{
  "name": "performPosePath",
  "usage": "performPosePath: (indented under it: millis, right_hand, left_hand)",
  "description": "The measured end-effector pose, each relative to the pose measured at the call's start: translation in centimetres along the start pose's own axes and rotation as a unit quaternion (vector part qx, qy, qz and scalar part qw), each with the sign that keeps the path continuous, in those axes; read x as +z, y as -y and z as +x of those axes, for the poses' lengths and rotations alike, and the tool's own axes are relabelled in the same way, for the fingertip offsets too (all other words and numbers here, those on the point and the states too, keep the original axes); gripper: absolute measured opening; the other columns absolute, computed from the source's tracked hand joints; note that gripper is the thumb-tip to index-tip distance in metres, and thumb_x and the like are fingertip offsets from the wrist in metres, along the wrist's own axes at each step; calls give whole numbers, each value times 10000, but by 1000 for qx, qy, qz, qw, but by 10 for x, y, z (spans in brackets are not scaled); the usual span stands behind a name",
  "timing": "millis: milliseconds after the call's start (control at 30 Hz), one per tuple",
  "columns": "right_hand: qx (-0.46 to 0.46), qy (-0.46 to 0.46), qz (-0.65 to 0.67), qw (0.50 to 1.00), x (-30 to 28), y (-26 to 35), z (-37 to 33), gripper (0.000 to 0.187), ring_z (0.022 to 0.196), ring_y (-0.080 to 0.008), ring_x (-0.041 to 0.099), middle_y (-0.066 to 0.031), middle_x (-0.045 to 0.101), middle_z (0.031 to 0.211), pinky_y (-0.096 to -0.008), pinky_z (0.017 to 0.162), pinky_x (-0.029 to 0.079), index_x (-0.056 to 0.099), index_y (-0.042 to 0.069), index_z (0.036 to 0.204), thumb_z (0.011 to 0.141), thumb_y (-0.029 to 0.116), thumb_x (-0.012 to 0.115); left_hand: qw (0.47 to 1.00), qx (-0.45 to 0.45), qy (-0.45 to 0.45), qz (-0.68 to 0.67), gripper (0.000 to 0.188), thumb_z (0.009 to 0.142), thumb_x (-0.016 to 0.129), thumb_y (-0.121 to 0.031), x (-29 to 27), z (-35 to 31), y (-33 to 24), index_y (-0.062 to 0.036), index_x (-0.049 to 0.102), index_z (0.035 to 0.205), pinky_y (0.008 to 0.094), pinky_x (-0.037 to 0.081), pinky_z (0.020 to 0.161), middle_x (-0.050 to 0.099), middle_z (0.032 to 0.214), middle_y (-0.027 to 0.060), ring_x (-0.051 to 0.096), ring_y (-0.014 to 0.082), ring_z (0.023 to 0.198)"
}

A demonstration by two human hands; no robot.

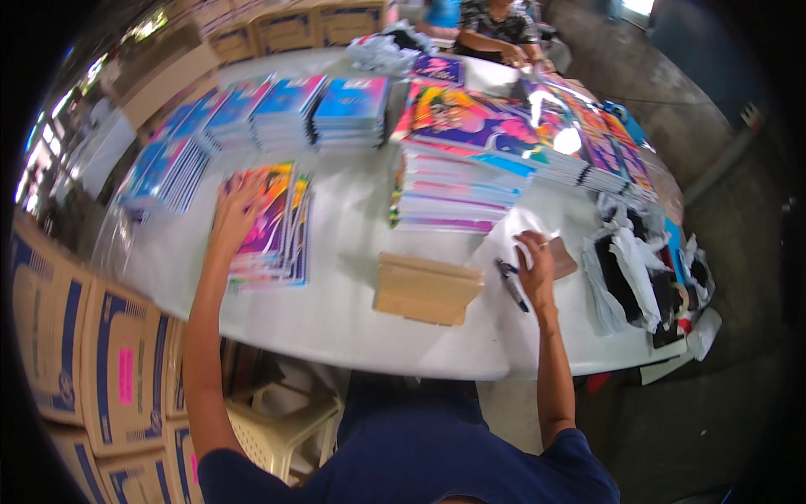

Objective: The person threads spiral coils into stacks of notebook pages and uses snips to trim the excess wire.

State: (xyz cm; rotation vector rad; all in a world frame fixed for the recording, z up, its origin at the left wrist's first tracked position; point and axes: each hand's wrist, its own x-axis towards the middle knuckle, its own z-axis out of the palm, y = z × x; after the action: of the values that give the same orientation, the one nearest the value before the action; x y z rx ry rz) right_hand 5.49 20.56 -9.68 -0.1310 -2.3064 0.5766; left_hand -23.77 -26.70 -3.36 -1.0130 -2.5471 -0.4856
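Note:
My left hand [238, 208] lies with fingers spread on a small stack of colourful notebooks [273, 227], orange, pink and purple, at the left of the white table. Over at the right, my right hand [537, 267] rests with its fingers apart and slightly bent, on or just above a white sheet [502, 238]. Beside its thumb lies a dark pen [512, 286]. Partly behind that hand shows a small brown piece [563, 259], perhaps card. A folded brown cardboard piece [426, 290] sits on the table between both hands, closer to the right one.
Blue notebook stacks [348, 113] line the far left of the table [353, 244]. Taller piles of colourful notebooks [462, 189] stand at centre right. Plastic bags [634, 269] crowd the right edge. Cartons [126, 370] are piled lower left, near a cream stool [281, 424]. Another person [499, 34] sits opposite.

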Motion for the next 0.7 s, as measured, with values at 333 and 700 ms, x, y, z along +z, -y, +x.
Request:
performPosePath:
  millis: [333,700]
  right_hand:
    - [36,82,-196,977,5,-2,-58,436,1156,-313,467,-150,513,1237,-455,964,339,587,82,1184,853,356,663]
    - [66,82,-158,982,2,-3,-59,396,1153,-307,468,-153,508,1232,-460,983,322,587,78,1168,868,329,649]
  left_hand:
    - [961,26,-166,-219,463,880,561,4,44,-82,-145,-40,520,1339,486,234,1130,457,1431,144,284,373,1402]
    - [965,-103,69,-233,661,884,574,-83,90,-125,-186,-74,281,1476,493,137,1146,348,1488,183,218,399,1414]
